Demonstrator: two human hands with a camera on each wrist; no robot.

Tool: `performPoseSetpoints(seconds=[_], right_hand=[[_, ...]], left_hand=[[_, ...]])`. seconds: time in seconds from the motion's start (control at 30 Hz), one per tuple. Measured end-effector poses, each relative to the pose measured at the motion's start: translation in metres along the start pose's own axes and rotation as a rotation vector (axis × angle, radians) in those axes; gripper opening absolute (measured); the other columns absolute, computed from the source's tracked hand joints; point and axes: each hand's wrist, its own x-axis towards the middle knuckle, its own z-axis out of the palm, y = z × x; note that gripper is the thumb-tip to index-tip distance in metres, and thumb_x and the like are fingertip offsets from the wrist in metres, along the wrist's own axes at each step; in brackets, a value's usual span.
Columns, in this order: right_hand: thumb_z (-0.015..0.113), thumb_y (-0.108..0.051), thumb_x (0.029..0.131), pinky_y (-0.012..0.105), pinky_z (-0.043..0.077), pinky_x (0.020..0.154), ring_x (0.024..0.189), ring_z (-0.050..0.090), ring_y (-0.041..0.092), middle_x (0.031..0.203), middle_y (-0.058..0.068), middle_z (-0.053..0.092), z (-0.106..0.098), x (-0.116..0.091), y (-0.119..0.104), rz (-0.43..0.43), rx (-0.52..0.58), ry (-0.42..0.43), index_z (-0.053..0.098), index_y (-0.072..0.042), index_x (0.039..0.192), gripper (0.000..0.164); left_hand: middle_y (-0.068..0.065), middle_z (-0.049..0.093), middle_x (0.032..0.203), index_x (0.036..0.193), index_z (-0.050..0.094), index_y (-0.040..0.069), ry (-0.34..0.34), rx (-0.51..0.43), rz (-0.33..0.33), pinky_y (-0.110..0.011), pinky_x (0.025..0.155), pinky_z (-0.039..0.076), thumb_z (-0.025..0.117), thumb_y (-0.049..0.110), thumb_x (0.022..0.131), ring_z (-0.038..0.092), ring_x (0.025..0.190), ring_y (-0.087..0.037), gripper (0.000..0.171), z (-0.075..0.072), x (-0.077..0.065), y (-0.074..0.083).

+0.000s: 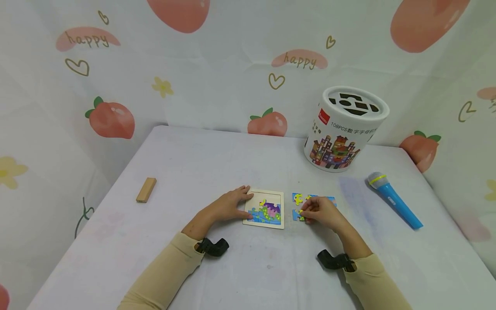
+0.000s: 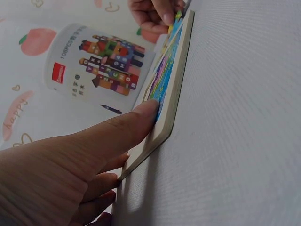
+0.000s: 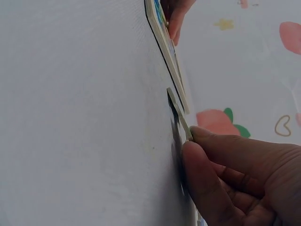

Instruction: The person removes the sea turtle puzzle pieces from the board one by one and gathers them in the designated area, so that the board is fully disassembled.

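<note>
My left hand (image 1: 228, 204) steadies a square wooden puzzle tray (image 1: 265, 190) by its left side, thumb pressing on the lower left and fingers at the upper left edge. Blue, purple and yellow-green pieces fill the tray's lower and right part, with bare wood at the upper left. Right of the tray, my right hand (image 1: 325, 212) pinches a puzzle piece (image 1: 297, 215) between thumb and forefinger. That thin piece (image 3: 178, 113) appears edge-on and tilted in the right wrist view. Beside this hand lie several loose puzzle pieces (image 1: 297, 198), partly hidden by the fingers.
A white bucket (image 1: 337, 133) with a holed lid stands at the back right. A blue toy microphone (image 1: 395, 200) lies at the right. Far left on the white-covered table (image 1: 248, 275) is a small wooden block (image 1: 146, 190). A printed curtain hangs behind.
</note>
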Motion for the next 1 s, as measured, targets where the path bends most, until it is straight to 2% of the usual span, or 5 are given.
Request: performPoseSetpoints(seconds=[0.3,1.0], right_hand=[[0.066,-0.006,0.085,0.024,0.055,0.057,0.061,0.061,0.010,0.076,0.008,0.060,0.0015,-0.0032,-0.0054,-0.007,-0.031,0.032,0.058,0.007,0.090,0.016],[0.068,-0.006,0.083,0.023,0.054,0.057,0.062,0.057,0.010,0.077,0.008,0.058,0.0039,-0.0013,-0.0047,0.013,-0.154,0.061,0.059,0.003,0.085,0.013]], left_hand=[[-0.010,0.027,0.153,0.139,0.044,0.006,-0.002,0.018,0.019,-0.048,0.114,0.022,0.072,0.035,0.080,0.018,0.144,-0.028,0.071,0.0001,0.0005,-0.0006],[-0.007,0.025,0.154,0.139,0.044,0.008,-0.008,-0.002,-0.009,-0.048,0.115,0.020,0.072,0.035,0.080,0.017,0.144,-0.026,0.071,0.0004,0.0009,0.0006]])
